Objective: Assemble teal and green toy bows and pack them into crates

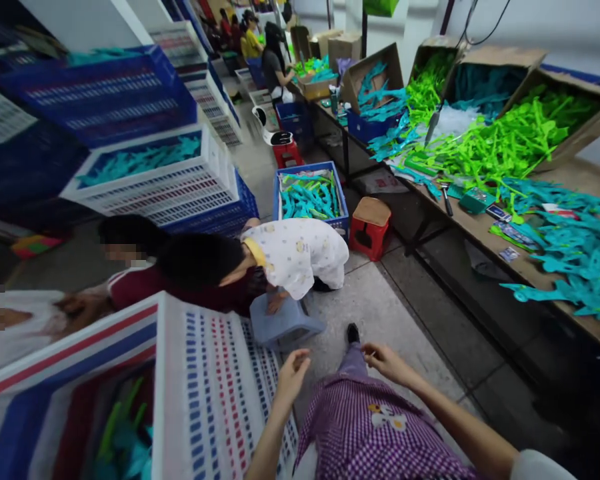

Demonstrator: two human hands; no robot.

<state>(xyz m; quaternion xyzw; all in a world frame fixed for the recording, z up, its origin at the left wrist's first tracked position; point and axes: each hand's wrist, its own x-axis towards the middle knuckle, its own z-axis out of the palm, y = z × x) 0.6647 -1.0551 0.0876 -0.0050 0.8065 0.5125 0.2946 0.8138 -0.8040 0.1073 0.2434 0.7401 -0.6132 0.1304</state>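
My left hand (293,375) is raised beside the white crate (205,387), its fingers loosely curled and apart with nothing seen between them. My right hand (383,362) hangs over my purple checked apron (365,420), fingers bent and slightly spread, and no object shows in it. Just past my left hand stands a grey-blue plastic stool (280,323), with another person's hand (276,301) on it. That person, in a white patterned top (300,250), bends over close in front of me.
A blue crate (343,223) of teal and green plastic parts stands ahead, near a red stool (373,230). Along the right runs a workbench (480,233) heaped with such parts. Stacked crates (150,193) and other people are on the left.
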